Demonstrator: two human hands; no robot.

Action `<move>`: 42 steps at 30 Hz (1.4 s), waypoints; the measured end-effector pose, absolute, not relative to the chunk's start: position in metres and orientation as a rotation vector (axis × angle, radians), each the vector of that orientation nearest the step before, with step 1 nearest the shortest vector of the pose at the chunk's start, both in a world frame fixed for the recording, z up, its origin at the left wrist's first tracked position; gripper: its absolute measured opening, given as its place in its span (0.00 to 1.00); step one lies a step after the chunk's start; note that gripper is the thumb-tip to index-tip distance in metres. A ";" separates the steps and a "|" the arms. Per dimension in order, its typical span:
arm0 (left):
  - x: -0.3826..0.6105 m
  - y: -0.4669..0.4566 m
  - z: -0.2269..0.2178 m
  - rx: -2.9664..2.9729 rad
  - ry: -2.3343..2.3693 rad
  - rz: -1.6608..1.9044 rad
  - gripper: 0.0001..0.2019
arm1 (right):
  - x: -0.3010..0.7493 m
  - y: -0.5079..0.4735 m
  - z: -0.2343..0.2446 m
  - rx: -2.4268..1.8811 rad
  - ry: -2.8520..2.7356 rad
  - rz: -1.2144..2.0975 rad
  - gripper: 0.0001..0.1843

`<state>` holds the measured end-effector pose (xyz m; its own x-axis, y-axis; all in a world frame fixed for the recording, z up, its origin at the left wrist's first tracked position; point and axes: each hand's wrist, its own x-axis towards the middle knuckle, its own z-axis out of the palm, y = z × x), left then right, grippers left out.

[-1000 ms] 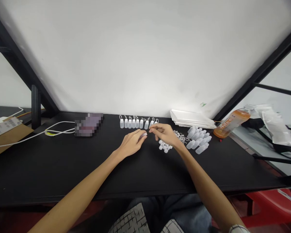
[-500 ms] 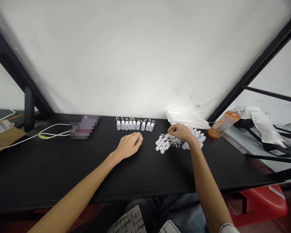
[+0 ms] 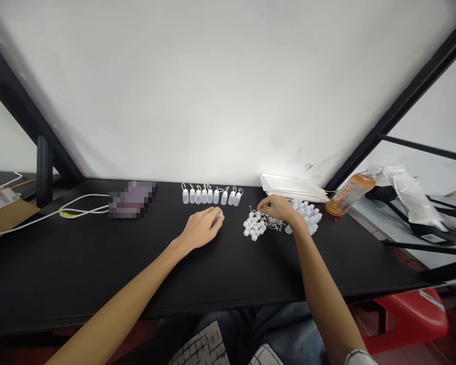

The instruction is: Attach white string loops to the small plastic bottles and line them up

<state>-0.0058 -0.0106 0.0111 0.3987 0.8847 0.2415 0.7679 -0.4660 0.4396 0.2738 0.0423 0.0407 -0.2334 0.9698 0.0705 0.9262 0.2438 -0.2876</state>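
My left hand (image 3: 200, 228) rests on the black tabletop (image 3: 99, 263), its fingertips closed on a small white plastic bottle (image 3: 218, 216) that is mostly hidden. My right hand (image 3: 276, 209) sits with pinched fingers at a tangle of thin white cord loops (image 3: 271, 221), and I cannot tell whether it holds a loop. Just left of that tangle lies a heap of small white caps (image 3: 254, 225). Behind my right hand is a pile of white plastic bottles (image 3: 307, 217), partly covered by the hand. Several small bottles with cord loops (image 3: 209, 196) stand in a row at the table's back edge.
A pixelated flat object (image 3: 131, 199) and white cables (image 3: 83, 207) lie to the left. A stack of white sheets (image 3: 292, 187) and an orange drink bottle (image 3: 345, 195) stand back right. A cardboard package (image 3: 0, 208) sits at far left.
My right hand has moved right from the standing row to the cord tangle and pile. The caps and cords show more fully. My left hand has stayed nearly still, and the view has shifted slightly.
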 end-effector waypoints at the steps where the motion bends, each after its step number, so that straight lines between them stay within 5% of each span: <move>1: -0.006 -0.011 0.011 2.402 1.453 0.656 0.14 | 0.273 0.043 0.040 -1.761 -2.282 0.263 0.08; 42: -0.005 -0.014 0.015 2.499 1.428 0.649 0.13 | 0.271 0.053 0.026 -1.662 -1.673 0.353 0.09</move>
<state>-0.0052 -0.0143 0.0146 0.4396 0.8543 0.2774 0.7707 -0.5173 0.3720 0.2710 0.0530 0.0256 0.1123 0.9461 0.3038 0.7424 0.1233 -0.6585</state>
